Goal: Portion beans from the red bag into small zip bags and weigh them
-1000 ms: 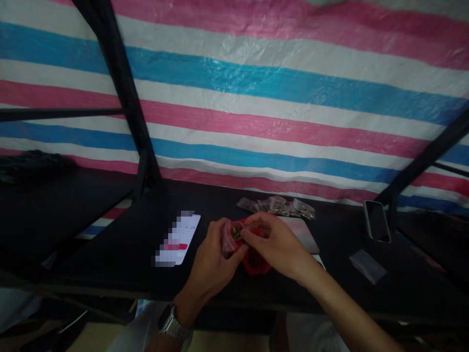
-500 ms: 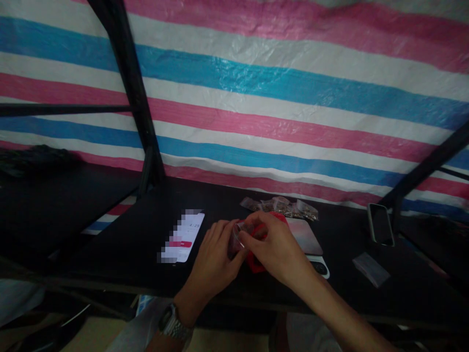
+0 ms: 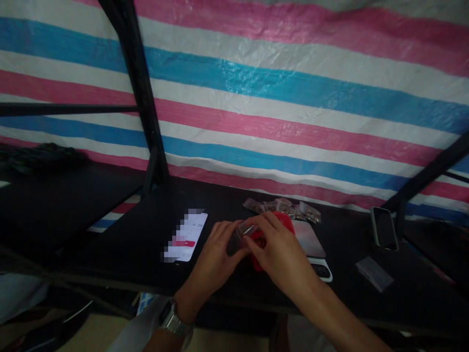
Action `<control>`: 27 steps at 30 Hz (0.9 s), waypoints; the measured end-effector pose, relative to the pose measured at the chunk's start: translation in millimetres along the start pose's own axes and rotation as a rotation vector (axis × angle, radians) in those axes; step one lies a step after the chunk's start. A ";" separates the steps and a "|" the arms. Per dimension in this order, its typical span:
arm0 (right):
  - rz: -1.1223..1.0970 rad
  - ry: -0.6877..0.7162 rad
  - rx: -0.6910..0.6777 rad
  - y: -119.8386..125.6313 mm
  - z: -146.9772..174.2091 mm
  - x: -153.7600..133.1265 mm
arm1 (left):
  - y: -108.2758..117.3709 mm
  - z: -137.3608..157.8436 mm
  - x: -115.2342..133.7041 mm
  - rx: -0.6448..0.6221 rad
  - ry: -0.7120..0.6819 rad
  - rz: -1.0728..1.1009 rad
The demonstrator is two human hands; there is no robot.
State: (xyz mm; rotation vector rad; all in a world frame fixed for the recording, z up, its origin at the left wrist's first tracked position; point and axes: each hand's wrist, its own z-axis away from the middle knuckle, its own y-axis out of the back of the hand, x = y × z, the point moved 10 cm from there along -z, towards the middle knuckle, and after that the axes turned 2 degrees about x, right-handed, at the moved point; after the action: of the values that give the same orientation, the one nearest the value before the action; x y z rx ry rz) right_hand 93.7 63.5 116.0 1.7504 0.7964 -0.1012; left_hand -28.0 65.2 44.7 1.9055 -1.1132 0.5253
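Crinkly striped sheeting (image 3: 256, 105); left fingers (image 3: 220, 231) and right fingers (image 3: 266, 222) closed on a clear plastic bag (image 3: 245, 230)

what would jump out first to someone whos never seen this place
First, the big pink, white and blue striped sheet behind the black table. Then the lit phone screen, on the table to the left of both hands. After that, the bright red container, partly hidden by the right hand, beside the clear plastic in the left hand.

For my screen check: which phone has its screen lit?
The left phone, beside the left hand, is lit mostly white; the right phone is dark.
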 end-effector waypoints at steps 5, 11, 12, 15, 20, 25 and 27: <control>0.097 0.038 -0.031 -8.0 1.3 -5.3 | 2.8 0.4 -4.9 0.050 -0.006 -0.040; -0.108 0.086 0.156 12.6 -3.6 -1.5 | 5.4 1.0 -11.2 0.108 0.016 -0.025; -0.152 0.080 0.221 22.4 -3.0 3.7 | 9.2 0.6 -12.2 0.135 0.035 -0.015; -0.173 -0.001 0.293 42.5 -0.1 28.2 | 31.6 3.1 -11.7 0.306 0.102 0.028; 0.115 -0.121 -0.089 13.6 5.0 62.3 | 55.2 30.1 5.0 0.624 0.225 0.202; 0.375 -0.061 -0.224 -21.8 1.0 69.1 | -3.3 53.2 19.7 0.348 0.485 0.311; 0.432 -0.043 -0.217 -28.8 -3.8 71.7 | -25.5 64.0 18.2 0.258 0.600 0.371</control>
State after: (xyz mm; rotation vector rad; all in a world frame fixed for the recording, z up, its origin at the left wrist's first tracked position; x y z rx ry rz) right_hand 131.3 103.1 61.2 1.6681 0.3692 0.2287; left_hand -0.4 9.3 10.3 1.5747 -1.0199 1.4001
